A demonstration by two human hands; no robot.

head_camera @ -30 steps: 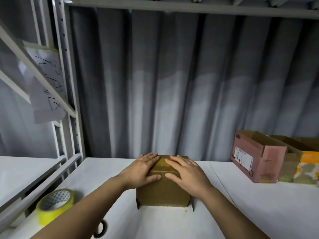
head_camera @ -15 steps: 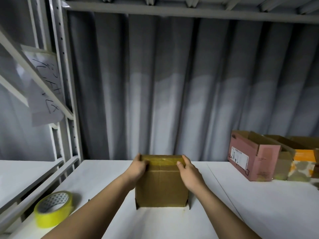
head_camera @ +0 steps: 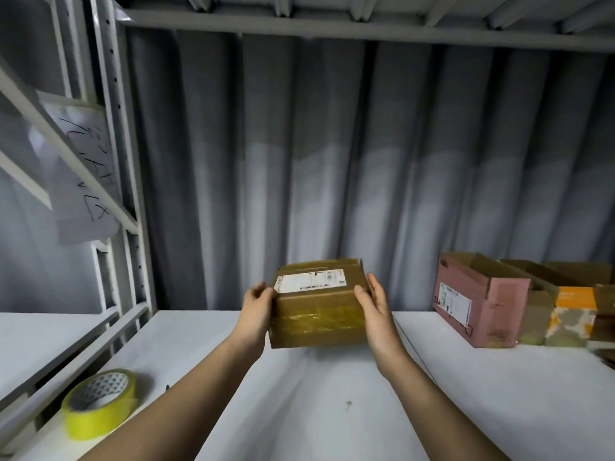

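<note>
In the middle of the frame, a taped cardboard box (head_camera: 316,314) is clamped between both hands just above the white shelf (head_camera: 299,414). It appears lifted clear of the surface, with a soft shadow beneath its lower edge. It is tipped so that the face with the white shipping label (head_camera: 309,280) looks back at the camera, probably so the label can be read or checked.

The left hand (head_camera: 258,311) grips the box's left edge, its fingers curled over the corner beside the label. The right hand (head_camera: 374,307) is not wrapped round anything. Its fingers run nearly straight up the right side and the palm presses inward, which braces the box against the left hand's grip. Holding it by opposite sides leaves the label and the glossy tape across the front uncovered.

At the lower left a yellow tape roll (head_camera: 100,402) lies on the shelf within easy reach, which suits sealing work. At the right edge, well apart from the box, an open pink carton (head_camera: 479,297) stands on the shelf against more cartons, one with an orange panel (head_camera: 572,311). A handwritten paper note (head_camera: 80,171) hangs on the rack frame at the upper left.
</note>
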